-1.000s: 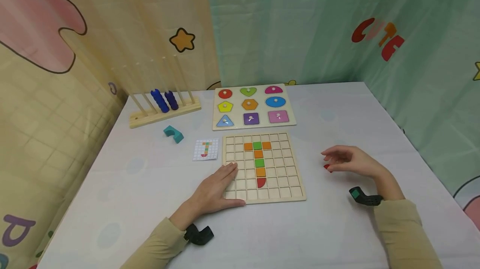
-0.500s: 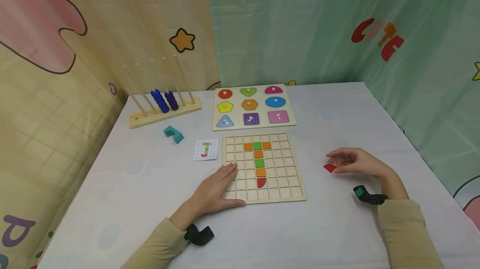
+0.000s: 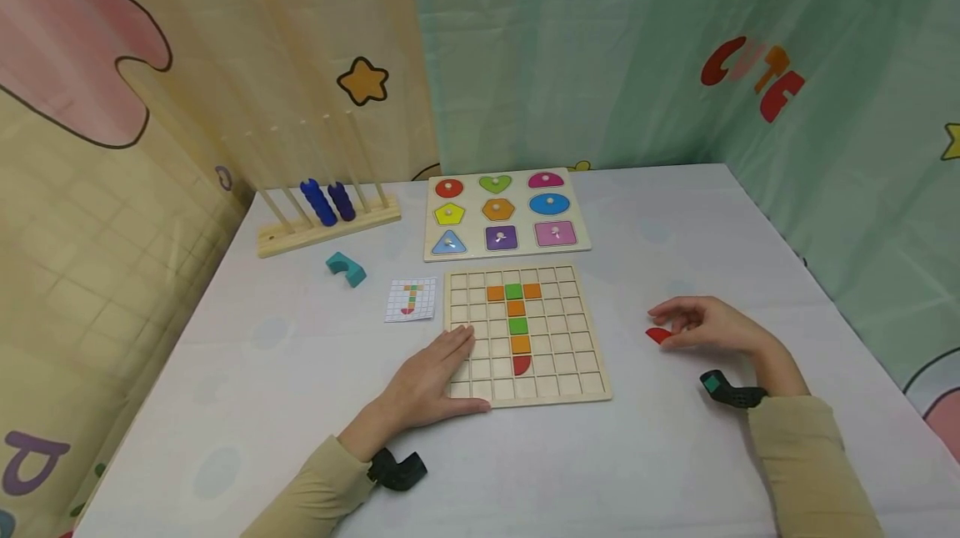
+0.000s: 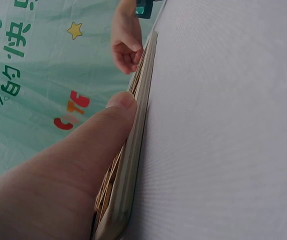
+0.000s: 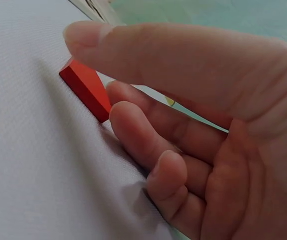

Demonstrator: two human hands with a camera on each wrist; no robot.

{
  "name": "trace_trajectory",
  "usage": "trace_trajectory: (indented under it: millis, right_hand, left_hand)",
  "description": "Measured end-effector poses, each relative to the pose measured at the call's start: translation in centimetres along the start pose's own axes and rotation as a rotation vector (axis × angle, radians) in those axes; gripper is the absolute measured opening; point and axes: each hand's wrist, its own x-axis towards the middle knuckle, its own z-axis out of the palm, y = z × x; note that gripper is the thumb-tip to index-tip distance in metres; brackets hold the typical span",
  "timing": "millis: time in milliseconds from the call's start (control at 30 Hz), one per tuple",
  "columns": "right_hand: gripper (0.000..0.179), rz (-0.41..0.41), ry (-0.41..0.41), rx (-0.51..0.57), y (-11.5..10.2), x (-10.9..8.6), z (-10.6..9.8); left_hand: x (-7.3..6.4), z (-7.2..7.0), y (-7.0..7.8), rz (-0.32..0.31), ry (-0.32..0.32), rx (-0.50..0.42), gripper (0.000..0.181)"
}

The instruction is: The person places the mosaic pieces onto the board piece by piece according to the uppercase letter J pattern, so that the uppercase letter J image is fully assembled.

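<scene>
A wooden grid board (image 3: pixel 570 338) lies mid-table, bearing a column of orange and green square tiles under a short row of them. A red quarter-circle tile (image 3: pixel 522 365) sits at the column's foot. My left hand (image 3: pixel 427 379) rests on the board's left side with fingers extended; its thumb (image 4: pixel 116 112) lies along the near edge in the left wrist view. To the right of the board, my right hand (image 3: pixel 712 325) holds a second red quarter-circle tile (image 5: pixel 86 87) low at the tablecloth, between thumb and curled fingers. The thumb partly hides that tile.
A small pattern card (image 3: pixel 411 299) lies left of the board. Behind are a knobbed shape puzzle (image 3: pixel 508 214), a wooden peg stand (image 3: pixel 330 225) with blue and purple beads, and a teal arch block (image 3: pixel 347 269). Curtains border the table.
My right hand shifted slightly right, then a little back left. The red tile at its fingertips shows more and has turned a little. My left hand stays on the board.
</scene>
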Motion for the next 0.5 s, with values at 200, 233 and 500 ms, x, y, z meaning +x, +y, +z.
trace_trajectory:
  millis: [200,233,500]
  right_hand:
    - [0.040,0.051,0.027,-0.063,-0.4,0.2,0.4]
    - [0.038,0.053,0.031,-0.074,-0.5,0.3,0.5]
    - [0.030,0.078,0.037,-0.158,-1.5,0.3,0.8]
  left_hand:
    - [0.0,0.1,-0.1,0.007,0.006,0.001,0.097]
    - [0.0,0.1,-0.2,0.007,0.007,0.000,0.098]
    - [0.0,0.3,-0.2,0.002,0.001,0.000,0.099]
